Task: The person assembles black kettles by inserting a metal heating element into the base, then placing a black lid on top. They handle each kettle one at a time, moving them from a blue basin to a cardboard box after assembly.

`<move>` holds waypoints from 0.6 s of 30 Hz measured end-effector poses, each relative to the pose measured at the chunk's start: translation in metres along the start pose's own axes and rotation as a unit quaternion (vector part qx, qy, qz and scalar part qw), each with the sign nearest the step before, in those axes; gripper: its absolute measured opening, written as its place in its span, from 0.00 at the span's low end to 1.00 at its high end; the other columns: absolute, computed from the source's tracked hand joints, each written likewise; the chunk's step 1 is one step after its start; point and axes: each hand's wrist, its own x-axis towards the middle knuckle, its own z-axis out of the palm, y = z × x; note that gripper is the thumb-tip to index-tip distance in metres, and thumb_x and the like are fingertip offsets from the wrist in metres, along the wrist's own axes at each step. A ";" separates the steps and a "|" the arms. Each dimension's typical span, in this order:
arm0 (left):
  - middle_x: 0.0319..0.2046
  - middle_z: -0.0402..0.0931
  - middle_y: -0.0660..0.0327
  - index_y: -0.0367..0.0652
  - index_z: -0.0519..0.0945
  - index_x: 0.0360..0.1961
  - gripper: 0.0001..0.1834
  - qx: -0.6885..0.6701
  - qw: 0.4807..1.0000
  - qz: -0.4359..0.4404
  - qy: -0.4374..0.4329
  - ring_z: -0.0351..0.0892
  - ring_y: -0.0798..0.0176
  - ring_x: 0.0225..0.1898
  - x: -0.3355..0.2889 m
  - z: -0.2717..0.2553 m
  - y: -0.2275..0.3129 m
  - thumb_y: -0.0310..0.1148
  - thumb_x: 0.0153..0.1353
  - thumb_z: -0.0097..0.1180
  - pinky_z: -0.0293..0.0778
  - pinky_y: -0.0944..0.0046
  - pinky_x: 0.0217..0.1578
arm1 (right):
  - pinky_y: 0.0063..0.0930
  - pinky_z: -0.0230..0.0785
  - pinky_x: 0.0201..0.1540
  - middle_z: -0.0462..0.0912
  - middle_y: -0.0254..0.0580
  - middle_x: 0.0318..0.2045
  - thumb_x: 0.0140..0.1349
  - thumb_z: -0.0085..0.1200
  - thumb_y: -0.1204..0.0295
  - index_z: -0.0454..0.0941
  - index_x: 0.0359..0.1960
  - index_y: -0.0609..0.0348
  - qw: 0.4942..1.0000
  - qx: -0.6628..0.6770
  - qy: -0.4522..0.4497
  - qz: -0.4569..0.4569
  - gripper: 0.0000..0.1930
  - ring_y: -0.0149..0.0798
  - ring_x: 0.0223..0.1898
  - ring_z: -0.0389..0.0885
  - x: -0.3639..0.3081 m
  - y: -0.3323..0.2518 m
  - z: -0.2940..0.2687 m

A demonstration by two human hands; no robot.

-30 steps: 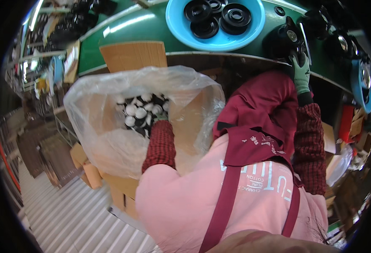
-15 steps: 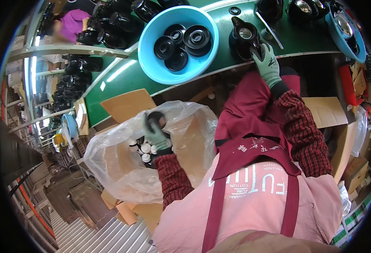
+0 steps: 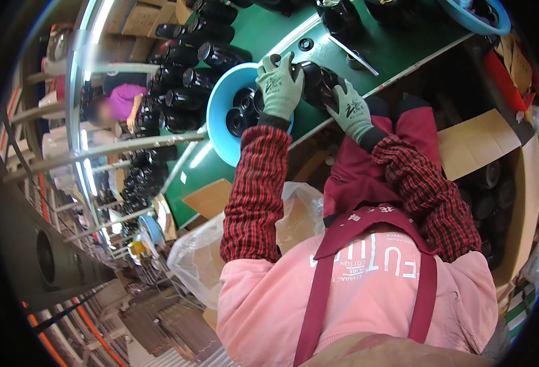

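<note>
A glossy black jug [image 3: 319, 87] leans over the green table's front edge, tilted to the left. My right hand [image 3: 351, 109], in a pale green glove, is closed on its side nearest me. My left hand [image 3: 278, 88], gloved the same way, is at the jug's left end with fingers curled. Something dark shows between those fingers, but its kind is hidden. Behind the left hand stands a light blue basin [image 3: 222, 131] with several round black lids [image 3: 237, 121] in it.
On the green table [image 3: 275, 24] lie a small black ring [image 3: 306, 44] and a pale rod [image 3: 354, 55]. Several black jugs [image 3: 223, 55] crowd the far left. A plastic-lined carton [image 3: 199, 263] stands below left, an open carton [image 3: 514, 226] at right. Another person [image 3: 119, 104] is beyond the table.
My left hand has risen from the plastic-lined carton to the jug, carrying a dark round piece. The jug has tipped left, with my right hand still on it. The view has shifted.
</note>
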 end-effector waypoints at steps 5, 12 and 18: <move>0.59 0.70 0.49 0.49 0.75 0.65 0.44 0.025 0.978 0.085 -0.188 0.73 0.44 0.62 0.017 -0.024 0.023 0.50 0.48 0.77 0.75 0.50 0.60 | 0.45 0.75 0.51 0.71 0.56 0.60 0.60 0.63 0.54 0.72 0.54 0.52 0.998 -0.018 0.052 -0.035 0.25 0.55 0.53 0.79 -0.001 0.012 0.011; 0.57 0.69 0.46 0.45 0.77 0.61 0.44 0.004 0.970 0.031 -0.242 0.78 0.44 0.56 0.033 -0.029 0.020 0.48 0.42 0.80 0.79 0.51 0.56 | 0.44 0.74 0.51 0.69 0.55 0.61 0.60 0.64 0.52 0.71 0.56 0.52 0.997 -0.036 0.047 -0.044 0.28 0.52 0.53 0.78 0.000 0.012 0.014; 0.57 0.70 0.47 0.47 0.76 0.61 0.45 0.012 0.958 0.105 -0.265 0.77 0.44 0.58 0.038 -0.030 0.020 0.45 0.39 0.81 0.79 0.51 0.58 | 0.44 0.74 0.51 0.70 0.54 0.59 0.60 0.64 0.53 0.71 0.57 0.52 0.998 -0.034 0.045 -0.040 0.28 0.52 0.52 0.79 0.001 0.011 0.014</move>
